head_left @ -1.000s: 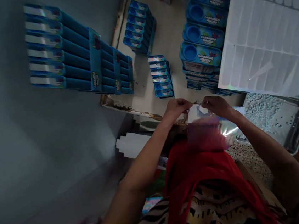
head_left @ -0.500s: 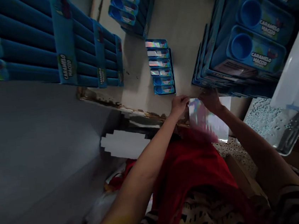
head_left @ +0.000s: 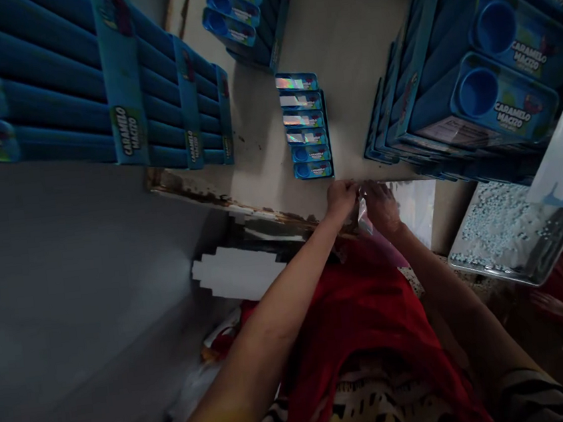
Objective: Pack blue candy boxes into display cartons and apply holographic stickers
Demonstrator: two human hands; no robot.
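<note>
Close together at the table's front edge, both hands are on a thin, shiny iridescent sheet (head_left: 364, 221) that reflects pink. My left hand (head_left: 343, 199) is closed, its fingertips pinching at the sheet's upper left corner. My right hand (head_left: 382, 207) lies across the sheet with fingers bent down and together beside the left fingertips; what lies under them is hidden. A paler sheet (head_left: 418, 207) shows to the right of it. Just beyond the hands stands a row of small blue boxes (head_left: 310, 154); several carry shiny strips across their fronts, while the nearest two show bare blue circles.
Tall stacks of blue boxes stand at the left (head_left: 58, 100), the back (head_left: 246, 17) and the right (head_left: 495, 91). A clear tray of pale beads (head_left: 505, 231) is at the right. The table edge (head_left: 230, 203) is chipped. Another person's hand (head_left: 550, 303) shows at lower right.
My right hand has moved left and down over the shiny sheet, close to my left hand, covering much of it. Another person's arm has come into view at the right.
</note>
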